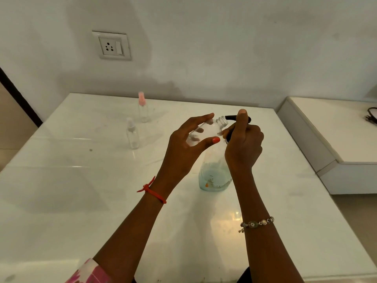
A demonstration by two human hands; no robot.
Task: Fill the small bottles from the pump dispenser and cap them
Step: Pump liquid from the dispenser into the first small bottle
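**A:** A glossy white bench (81,180) is standing against a pale wall, with a socket (111,45) set above it and a low white ledge (326,129) sitting off to the right.

**B:** What are the hands doing?

**A:** The left grip (187,144) is pinching an uncapped bottle (206,130) between thumb and fingers, holding it above the bench. The right grip (242,144) is curling round the black head of the dispenser (214,172), with one digit lying on top.

**B:** How is the bottle lying?

**A:** It is tilting, its long axis rising from lower left to upper right. The open neck is pointing at the spout (229,117), which is sitting just beside the mouth. The dispenser is standing upright on the bench, with a little pale liquid sitting low in it.

**B:** So the next press is hanging on that alignment?

**A:** I am judging so. The left grip is doing the steering, and the bottle is looking empty.

**B:** Are there others?

**A:** A pink-capped bottle (142,108) and a clear-capped bottle (132,133) are standing capped at rear left, well apart from the hands. I cannot tell whether they are filled.
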